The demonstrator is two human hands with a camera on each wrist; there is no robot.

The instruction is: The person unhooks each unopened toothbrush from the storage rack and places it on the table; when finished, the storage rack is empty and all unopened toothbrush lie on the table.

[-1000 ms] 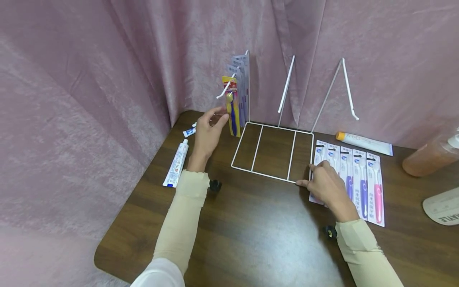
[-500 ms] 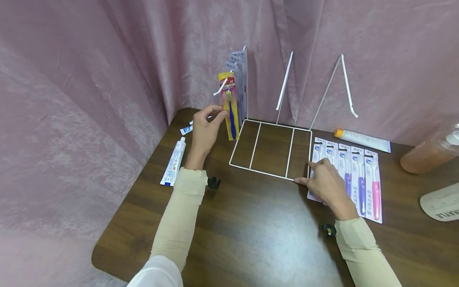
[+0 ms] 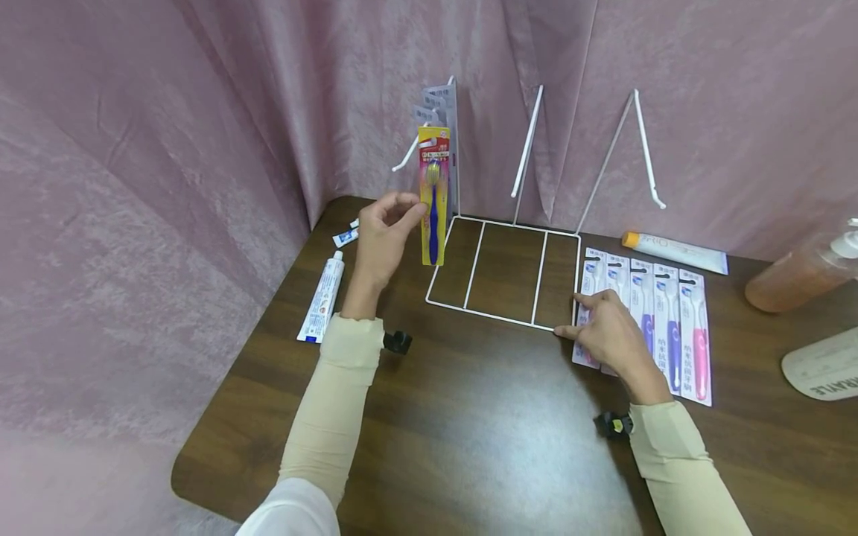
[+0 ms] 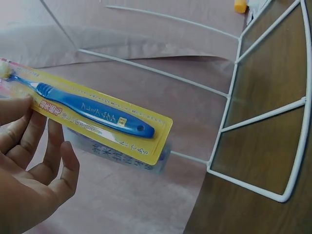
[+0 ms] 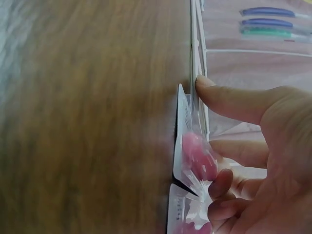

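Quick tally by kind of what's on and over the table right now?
Packed toothbrushes flat by the right hand: 5
Yellow toothbrush pack in the left hand: 1
Packs hung on the wire rack: at least 3
Toothpaste tubes: 3
Total: at least 12

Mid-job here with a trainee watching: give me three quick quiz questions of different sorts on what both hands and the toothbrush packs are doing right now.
1. True or false: the left hand pinches the yellow toothbrush pack upright, beside the left hook of the white wire rack.
2. What does the right hand rest on?
A. the orange-capped tube
B. the flat toothbrush packs and the rack's front corner
C. the pump bottle
3. Fill in: the handle of the brush in the yellow pack is ____.

Key: 1 true; 2 B; 3 blue.
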